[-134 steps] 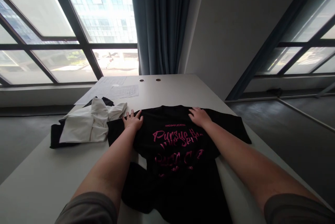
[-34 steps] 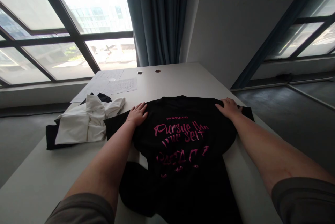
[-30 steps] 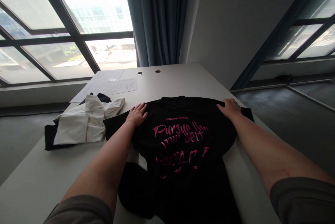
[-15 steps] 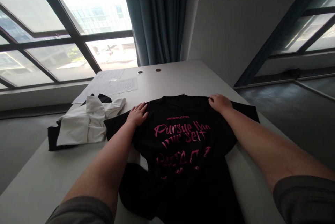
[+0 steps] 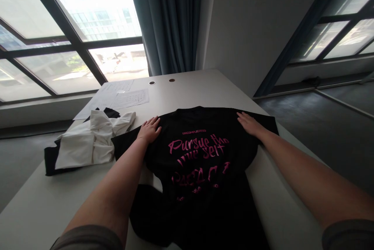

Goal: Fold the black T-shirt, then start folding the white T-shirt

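Note:
A black T-shirt [image 5: 201,125] with pink lettering lies spread on the white table [image 5: 201,86], its collar edge pointing away from me. Folds run through the lettering, and the lower left part of the cloth is bunched. My left hand [image 5: 149,129] rests flat on the shirt's left shoulder near the sleeve, fingers outstretched. On the opposite shoulder lies my right hand [image 5: 249,124], also flat with its fingers extended. Neither hand grips the cloth.
Left of the shirt sits a pile with a white garment [image 5: 82,145] over a black garment [image 5: 52,162]. Printed papers [image 5: 133,98] lie at the table's far left. Beyond are a blue curtain [image 5: 172,20] and windows.
My right hand has gone from curled fingers at the shirt's shoulder edge to lying flat on the cloth. My left hand stays on its shoulder. The view has turned slightly right.

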`<state>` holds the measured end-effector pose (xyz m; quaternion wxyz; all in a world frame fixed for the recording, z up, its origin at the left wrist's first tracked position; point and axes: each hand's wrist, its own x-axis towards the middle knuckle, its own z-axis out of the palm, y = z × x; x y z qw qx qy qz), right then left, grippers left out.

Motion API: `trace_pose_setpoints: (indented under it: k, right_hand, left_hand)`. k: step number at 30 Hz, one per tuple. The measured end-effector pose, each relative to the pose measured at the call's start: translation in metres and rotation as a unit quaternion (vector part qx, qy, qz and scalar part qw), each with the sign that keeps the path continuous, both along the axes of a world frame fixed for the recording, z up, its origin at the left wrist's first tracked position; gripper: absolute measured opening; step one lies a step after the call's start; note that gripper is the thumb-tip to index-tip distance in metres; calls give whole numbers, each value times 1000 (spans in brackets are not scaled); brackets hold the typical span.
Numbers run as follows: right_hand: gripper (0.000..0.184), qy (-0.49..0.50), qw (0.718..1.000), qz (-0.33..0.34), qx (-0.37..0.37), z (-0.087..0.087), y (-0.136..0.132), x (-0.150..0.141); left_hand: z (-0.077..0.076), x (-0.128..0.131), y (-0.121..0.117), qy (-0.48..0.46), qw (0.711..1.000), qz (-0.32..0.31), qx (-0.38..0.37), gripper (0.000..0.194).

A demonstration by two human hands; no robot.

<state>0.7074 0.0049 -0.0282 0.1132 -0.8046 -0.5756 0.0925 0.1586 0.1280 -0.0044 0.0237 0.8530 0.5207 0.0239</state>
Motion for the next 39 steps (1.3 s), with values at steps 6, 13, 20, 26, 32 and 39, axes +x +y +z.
trace_pose_setpoints:
  k: [6,13,20,26,32,39]
  right_hand:
    - [57,-92,986,-136,25,16,-52,58]
    - [51,-113,958,-251,-78,30,-67,49]
    - [49,-141,956,-254,-45,34,-61,52]
    - [51,-235,969,-58,56,29,-43,12]
    - [70,-91,994,11,-52,-1,-10,-20]
    - [63,-53,994,-70,-65,-1,10,0]
  left_hand:
    - [-1,0,1,4,1000,1,7,62]
    - [-1,-1,1,2,1000,-2,11,62]
    - [-4,-2,3,3,1000,3,14,61]
    - [-5,-3,3,-3,1000,-4,24,60]
    - [-5,-3,3,-10,1000,-5,24,61]
    - [-4,-2,2,-7,1000,3,20,60]
